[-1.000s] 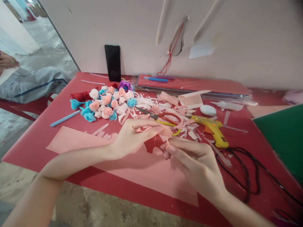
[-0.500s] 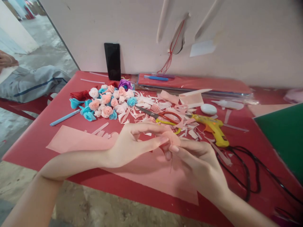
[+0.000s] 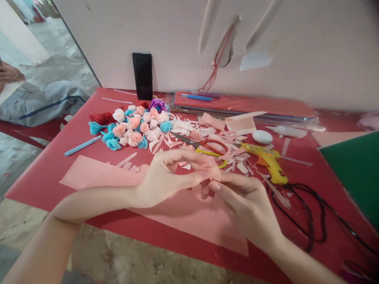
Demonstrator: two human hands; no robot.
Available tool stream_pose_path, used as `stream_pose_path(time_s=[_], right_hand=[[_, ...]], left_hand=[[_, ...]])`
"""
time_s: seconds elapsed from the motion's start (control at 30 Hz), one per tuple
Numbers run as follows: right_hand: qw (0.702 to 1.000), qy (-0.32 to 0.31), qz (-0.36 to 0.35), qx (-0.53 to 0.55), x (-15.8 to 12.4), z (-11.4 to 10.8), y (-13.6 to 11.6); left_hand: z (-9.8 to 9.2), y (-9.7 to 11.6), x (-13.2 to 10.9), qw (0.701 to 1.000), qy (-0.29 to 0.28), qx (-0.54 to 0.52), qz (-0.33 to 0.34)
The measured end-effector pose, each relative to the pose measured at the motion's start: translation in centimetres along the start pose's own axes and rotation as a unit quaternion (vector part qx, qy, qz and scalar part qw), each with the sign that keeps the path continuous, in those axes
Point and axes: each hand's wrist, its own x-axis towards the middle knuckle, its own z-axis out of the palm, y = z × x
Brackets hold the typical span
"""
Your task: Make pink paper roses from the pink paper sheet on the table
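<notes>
Between both hands (image 3: pixel 161 179) (image 3: pixel 251 205), a pink paper piece (image 3: pixel 215 169) is pinched.

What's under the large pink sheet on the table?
The red table, which shows past the edges of the pink sheet. Anything else under it is covered. The left hand and right hand block part of its top.

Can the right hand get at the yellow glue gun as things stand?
Likely yes: the yellow glue gun lies close by with nothing over it, though the right hand looks occupied with the pink paper piece.
</notes>
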Motion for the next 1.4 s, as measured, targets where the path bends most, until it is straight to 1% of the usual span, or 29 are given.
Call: stream_pose_path(time_s=[0.1, 0.2, 0.27, 0.5, 0.63, 0.7, 0.8, 0.83, 0.9, 1.0, 1.13, 1.27, 1.4], right_hand=[[0.999, 0.026, -0.016, -0.023, -0.25, 0.11, -0.02], [0.999, 0.016, -0.024, -0.038, -0.43, 0.18, -0.11], [0.999, 0.009, -0.022, -0.024, -0.51, 0.19, -0.13], [0.999, -0.007, 0.014, 0.047, -0.58, 0.09, 0.17], [0.998, -0.015, 0.029, 0.061, -0.35, 0.12, -0.04], [0.997, -0.027, 0.037, 0.068, -0.24, 0.19, -0.2], [0.993, -0.051, 0.052, 0.094, -0.2, 0.36, -0.29], [0.991, -0.057, 0.056, 0.103, -0.21, 0.42, -0.27], [0.99, -0.059, 0.06, 0.113, -0.27, 0.51, -0.18], [0.992, -0.046, 0.051, 0.105, -0.37, 0.57, 0.01], [0.997, -0.008, 0.007, 0.071, -0.59, 0.65, 0.17], [0.999, 0.005, -0.04, 0.005, -0.8, 0.82, 0.06], [0.998, 0.014, -0.053, -0.024, -0.88, 0.87, -0.05]], left_hand=[[0.11, 0.02, -0.05, 0.999, 0.014, -0.029, -0.009], [0.34, 0.14, -0.05, 0.997, 0.003, -0.068, -0.03], [0.46, 0.17, -0.03, 0.996, 0.0, -0.078, -0.031], [0.41, -0.24, -0.17, 0.997, 0.001, -0.075, -0.033], [0.32, -0.1, -0.27, 0.996, -0.02, -0.07, -0.055], [0.29, 0.01, -0.3, 0.995, -0.029, -0.065, -0.065], [0.24, 0.03, -0.36, 0.995, -0.049, -0.065, -0.063], [0.23, 0.0, -0.37, 0.995, -0.048, -0.063, -0.059], [0.23, -0.05, -0.36, 0.997, -0.029, -0.054, -0.045], [0.29, -0.08, -0.25, 0.999, 0.003, -0.034, -0.021], [0.35, -0.07, -0.1, 0.999, 0.02, -0.03, -0.007], [0.34, -0.16, -0.16, 0.999, 0.028, -0.027, -0.017], [0.32, -0.28, -0.27, 0.999, 0.022, -0.027, -0.009]])
